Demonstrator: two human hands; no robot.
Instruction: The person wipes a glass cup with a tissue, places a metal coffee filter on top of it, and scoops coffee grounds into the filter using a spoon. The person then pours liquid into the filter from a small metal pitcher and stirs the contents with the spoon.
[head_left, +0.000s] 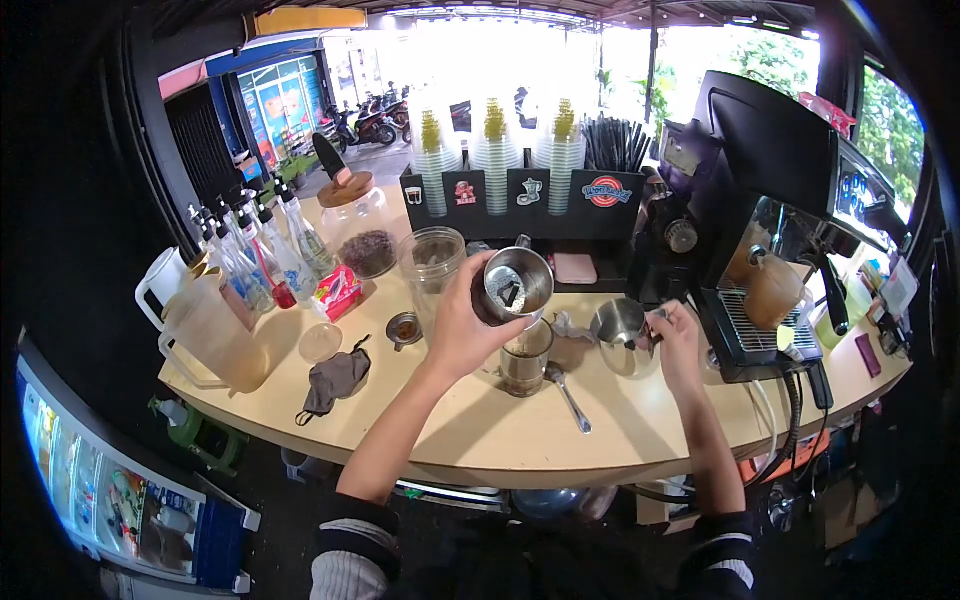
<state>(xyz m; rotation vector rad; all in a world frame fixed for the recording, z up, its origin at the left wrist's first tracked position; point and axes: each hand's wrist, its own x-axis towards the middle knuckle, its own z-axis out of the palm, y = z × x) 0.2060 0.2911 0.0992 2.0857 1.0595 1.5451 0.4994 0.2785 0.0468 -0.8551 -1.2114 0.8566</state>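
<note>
My left hand (468, 325) is closed round a metal cup (518, 284), held tilted above the counter with its opening towards me. Just below that cup stands a clear glass (526, 360). To the right, my right hand (675, 340) grips the handle of a small metal pitcher (622, 335), which is at the counter surface or just over it. Between the glass and the pitcher lie a spoon (572, 400) and a crumpled wrapper (568, 327). Behind my left hand is a large clear plastic jar (430, 270).
Along the left of the counter (430, 445) are a plastic pitcher (215, 335), several pump bottles (290, 235), a jar of dark beans (365, 240) and a dark cloth mask (338, 380). A black cup holder (535, 205) stands behind; an espresso machine (780, 200) stands right.
</note>
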